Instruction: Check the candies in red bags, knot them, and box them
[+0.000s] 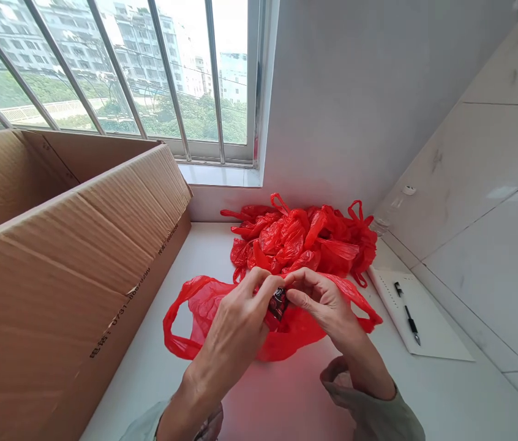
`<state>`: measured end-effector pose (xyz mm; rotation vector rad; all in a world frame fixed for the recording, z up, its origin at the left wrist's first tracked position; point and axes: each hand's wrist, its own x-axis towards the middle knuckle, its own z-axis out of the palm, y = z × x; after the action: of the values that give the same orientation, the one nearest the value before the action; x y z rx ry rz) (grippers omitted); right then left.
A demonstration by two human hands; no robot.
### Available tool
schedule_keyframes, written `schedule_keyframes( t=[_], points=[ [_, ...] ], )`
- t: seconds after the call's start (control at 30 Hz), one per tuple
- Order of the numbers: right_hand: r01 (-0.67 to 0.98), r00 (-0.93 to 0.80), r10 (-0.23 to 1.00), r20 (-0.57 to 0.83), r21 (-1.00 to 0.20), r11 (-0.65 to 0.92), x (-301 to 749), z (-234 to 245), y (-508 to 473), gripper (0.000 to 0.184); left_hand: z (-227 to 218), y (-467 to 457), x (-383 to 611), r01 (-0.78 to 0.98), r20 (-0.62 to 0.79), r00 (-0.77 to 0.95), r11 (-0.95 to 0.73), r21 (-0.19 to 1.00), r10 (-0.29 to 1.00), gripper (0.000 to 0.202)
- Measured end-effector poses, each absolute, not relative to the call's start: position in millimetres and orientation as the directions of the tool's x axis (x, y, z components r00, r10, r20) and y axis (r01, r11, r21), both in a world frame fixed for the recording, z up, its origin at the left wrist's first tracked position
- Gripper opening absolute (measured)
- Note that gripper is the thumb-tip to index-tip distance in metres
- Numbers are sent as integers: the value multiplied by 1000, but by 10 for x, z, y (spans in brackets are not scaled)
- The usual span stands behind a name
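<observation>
A red plastic carrier bag (281, 349) lies spread on the white table with its mouth open and a loop handle to each side. Over its opening, a small dark, shiny packet (278, 303) with red printing shows between my hands. My left hand (243, 315) is closed with its fingertips pinching the packet's upper left edge; its thumb is mostly hidden. Thumb and index finger of my right hand (326, 300) pinch at the packet's upper right edge. The bag's inside is largely covered by both hands.
Behind the bag, a heap of crumpled red plastic bags (296, 239) rests against the wall. A large open cardboard box (116, 233) stands at left below the barred window. To the right lie a white notepad (438, 331) and black pen (411, 324), near a clear bottle (387, 214).
</observation>
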<state>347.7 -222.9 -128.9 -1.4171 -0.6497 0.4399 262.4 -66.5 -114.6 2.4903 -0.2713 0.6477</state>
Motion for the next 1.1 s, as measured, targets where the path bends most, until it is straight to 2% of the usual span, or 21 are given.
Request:
schedule_keyframes(
  t=[0.1, 0.2, 0.23, 0.3, 0.4, 0.5, 0.67, 0.83, 1.1],
  points=[
    [110, 780, 601, 176, -983, 146, 3472, -1288, -2257, 14, -1115, -591, 2539, -189, 239, 971, -696, 693, -26, 72],
    [146, 795, 574, 196, -980, 133, 3453, -1272, -2279, 18, -1056, -486, 2479, -83, 49, 996, -525, 847, -77, 85],
    [155, 797, 570, 199, -980, 125, 3441, -1264, -2283, 19, -1039, -459, 2477, -66, 28, 996, -457, 887, -90, 84],
    [177, 798, 565, 207, -978, 108, 3411, -1245, -2289, 20, -1021, -431, 2498, -59, 26, 995, -345, 937, -100, 69],
    [195, 788, 578, 212, -976, 93, 3364, -1213, -2298, 20, -1030, -448, 2551, -80, 60, 995, -274, 958, -81, 28],
    [179, 775, 599, 199, -979, 93, 3346, -1191, -2302, 21, -1034, -489, 2578, -99, 92, 995, -241, 965, -40, 10],
    [105, 751, 643, 149, -989, 107, 3354, -1198, -2243, 15, -980, -532, 2564, -130, 143, 990, -383, 915, 7, 11],
    [157, 817, 539, 205, -978, 135, 3348, -1222, -2205, 19, -969, -551, 2551, -136, 149, 989, -451, 882, -8, 15],
    [215, 839, 483, 250, -968, 127, 3299, -1253, -2185, 19, -967, -536, 2528, -109, 130, 991, -452, 886, 15, 16]
  ],
)
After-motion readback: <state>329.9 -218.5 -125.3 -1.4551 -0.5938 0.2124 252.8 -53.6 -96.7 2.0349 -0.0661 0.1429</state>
